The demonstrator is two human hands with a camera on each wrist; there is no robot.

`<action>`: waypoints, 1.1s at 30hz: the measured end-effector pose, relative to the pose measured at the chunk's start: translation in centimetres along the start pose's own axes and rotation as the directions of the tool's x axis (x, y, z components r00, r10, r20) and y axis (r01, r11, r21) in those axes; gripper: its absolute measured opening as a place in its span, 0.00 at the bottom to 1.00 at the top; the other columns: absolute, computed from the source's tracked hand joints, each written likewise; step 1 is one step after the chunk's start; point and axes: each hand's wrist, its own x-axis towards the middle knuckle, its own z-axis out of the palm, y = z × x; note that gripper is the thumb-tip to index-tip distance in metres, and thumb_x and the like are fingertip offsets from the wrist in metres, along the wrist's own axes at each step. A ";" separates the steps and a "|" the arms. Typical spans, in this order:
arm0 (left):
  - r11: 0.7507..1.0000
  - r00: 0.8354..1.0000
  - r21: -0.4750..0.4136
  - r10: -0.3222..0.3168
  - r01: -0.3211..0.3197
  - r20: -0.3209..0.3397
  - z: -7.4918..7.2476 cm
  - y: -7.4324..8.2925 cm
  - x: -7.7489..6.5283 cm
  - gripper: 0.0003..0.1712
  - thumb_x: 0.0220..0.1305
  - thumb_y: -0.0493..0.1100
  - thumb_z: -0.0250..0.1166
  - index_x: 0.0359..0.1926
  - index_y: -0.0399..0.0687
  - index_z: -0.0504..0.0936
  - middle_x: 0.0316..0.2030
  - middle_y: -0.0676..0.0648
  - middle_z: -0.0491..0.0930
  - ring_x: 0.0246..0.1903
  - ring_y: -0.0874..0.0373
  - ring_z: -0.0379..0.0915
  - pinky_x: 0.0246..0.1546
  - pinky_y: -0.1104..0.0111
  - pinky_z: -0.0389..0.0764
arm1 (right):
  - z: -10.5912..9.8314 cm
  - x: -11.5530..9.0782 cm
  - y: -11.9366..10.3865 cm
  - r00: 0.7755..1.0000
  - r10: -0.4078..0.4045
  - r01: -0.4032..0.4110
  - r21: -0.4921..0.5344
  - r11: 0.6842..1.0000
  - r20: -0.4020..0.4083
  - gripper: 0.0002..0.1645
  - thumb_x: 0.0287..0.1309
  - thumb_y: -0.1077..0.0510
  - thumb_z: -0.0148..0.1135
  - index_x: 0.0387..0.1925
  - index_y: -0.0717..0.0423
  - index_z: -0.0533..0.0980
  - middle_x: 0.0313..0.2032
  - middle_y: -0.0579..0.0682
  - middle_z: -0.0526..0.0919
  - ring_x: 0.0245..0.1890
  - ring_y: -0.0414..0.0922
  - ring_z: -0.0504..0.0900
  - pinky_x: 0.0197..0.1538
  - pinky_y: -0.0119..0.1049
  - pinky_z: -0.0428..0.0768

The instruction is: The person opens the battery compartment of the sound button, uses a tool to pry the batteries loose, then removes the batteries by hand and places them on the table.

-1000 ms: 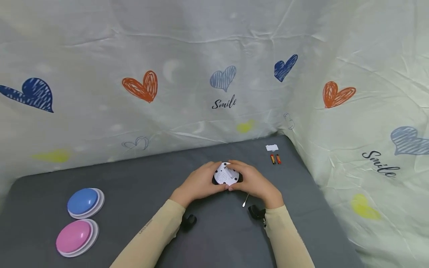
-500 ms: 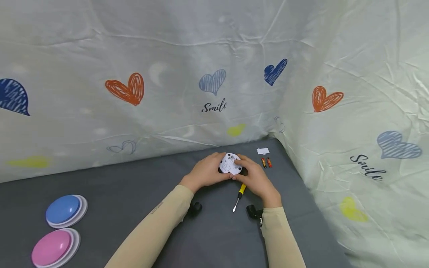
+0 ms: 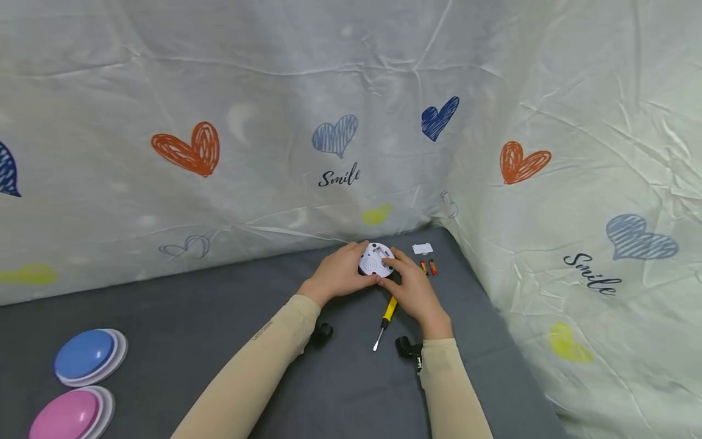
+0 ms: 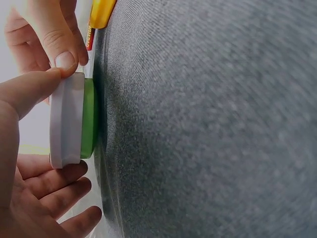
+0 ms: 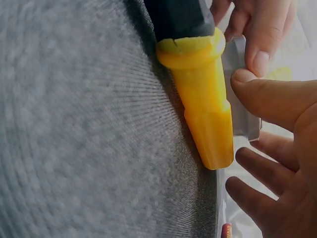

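Currently your left hand [image 3: 337, 272] and right hand [image 3: 414, 292] both grip the white-and-green button [image 3: 374, 262] by its rim, dome down, near the grey cloth [image 3: 192, 341]'s far edge; the yellow-handled screwdriver [image 3: 389, 310] lies just nearer you, two batteries [image 3: 433, 267] beyond your right hand.

Part of the white disc [image 3: 376, 264] is covered by the left hand [image 3: 341, 272]. Left of the disc, the pink button [image 3: 64, 416] is cut off below; right of it, lettering on the batteries [image 3: 433, 267] cannot be read.
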 end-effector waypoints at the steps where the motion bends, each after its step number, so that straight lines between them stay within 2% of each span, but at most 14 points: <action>1: 1.000 1.000 -0.001 -0.002 0.002 0.000 0.0 0.1 0.0 0.57 0.69 0.67 0.73 0.85 0.40 0.62 0.76 0.36 0.71 0.68 0.43 0.76 0.65 0.46 0.82 | 0.0 0.0 0.1 1.000 0.000 0.000 0.001 1.000 -0.002 0.32 0.71 0.53 0.76 0.72 0.56 0.80 0.81 0.57 0.67 0.79 0.58 0.68 0.77 0.59 0.72; 8: 0.999 0.999 0.021 -0.037 0.037 -0.021 -0.3 -0.2 -0.5 0.58 0.70 0.67 0.72 0.85 0.38 0.61 0.77 0.36 0.69 0.72 0.42 0.73 0.67 0.45 0.80 | 0.4 0.3 -0.3 1.000 -0.024 0.024 0.020 1.000 -0.005 0.32 0.72 0.52 0.75 0.72 0.56 0.80 0.81 0.57 0.67 0.79 0.59 0.68 0.77 0.60 0.72; 13: 0.999 0.999 0.029 -0.042 0.043 -0.016 -0.4 -0.1 -0.9 0.56 0.72 0.66 0.71 0.85 0.39 0.61 0.78 0.36 0.69 0.74 0.42 0.71 0.69 0.45 0.79 | 0.6 0.1 -0.2 1.000 -0.012 0.013 0.038 0.999 -0.009 0.32 0.71 0.53 0.76 0.71 0.58 0.80 0.80 0.59 0.67 0.80 0.60 0.67 0.77 0.61 0.71; 18: 0.998 0.998 0.014 -0.055 0.055 -0.019 -0.9 0.3 -2.1 0.53 0.74 0.65 0.70 0.85 0.41 0.62 0.77 0.36 0.70 0.73 0.41 0.71 0.68 0.44 0.79 | 0.3 -0.4 0.0 1.000 -0.005 0.006 0.054 0.999 -0.018 0.33 0.69 0.54 0.77 0.71 0.58 0.80 0.80 0.60 0.67 0.79 0.61 0.67 0.77 0.62 0.71; 21: 0.997 0.997 -0.001 -0.072 0.072 -0.041 -1.7 0.1 -4.2 0.51 0.75 0.64 0.70 0.84 0.41 0.64 0.77 0.36 0.69 0.74 0.40 0.70 0.69 0.43 0.79 | 0.3 -0.5 -0.7 1.000 -0.005 0.006 0.047 0.999 -0.017 0.34 0.71 0.52 0.76 0.72 0.57 0.79 0.81 0.62 0.65 0.79 0.64 0.66 0.76 0.65 0.70; 26: 0.995 0.993 -0.024 -0.098 0.096 -0.063 -2.4 -0.4 -8.5 0.48 0.76 0.63 0.69 0.83 0.42 0.66 0.77 0.37 0.70 0.74 0.42 0.70 0.69 0.44 0.78 | 0.0 -0.9 -2.1 1.000 -0.008 0.008 0.001 1.000 -0.018 0.34 0.73 0.48 0.73 0.74 0.56 0.78 0.81 0.64 0.62 0.79 0.67 0.65 0.75 0.68 0.70; 30: 0.996 0.994 -0.035 -0.079 0.076 -0.077 -2.5 -0.4 -12.1 0.46 0.76 0.63 0.69 0.83 0.43 0.68 0.76 0.38 0.72 0.74 0.41 0.71 0.69 0.44 0.79 | -0.5 -1.4 -4.0 0.998 -0.044 0.041 -0.069 0.997 -0.042 0.33 0.73 0.50 0.74 0.73 0.58 0.79 0.81 0.67 0.63 0.78 0.69 0.65 0.74 0.70 0.70; 33: 0.999 0.994 -0.028 -0.049 0.046 -0.094 -2.5 -0.4 -14.6 0.45 0.76 0.62 0.69 0.82 0.44 0.69 0.75 0.38 0.73 0.73 0.42 0.72 0.68 0.44 0.80 | -0.7 -1.8 -5.9 0.993 -0.107 0.101 -0.112 0.989 -0.053 0.34 0.72 0.50 0.75 0.72 0.60 0.79 0.81 0.67 0.62 0.78 0.69 0.65 0.74 0.71 0.70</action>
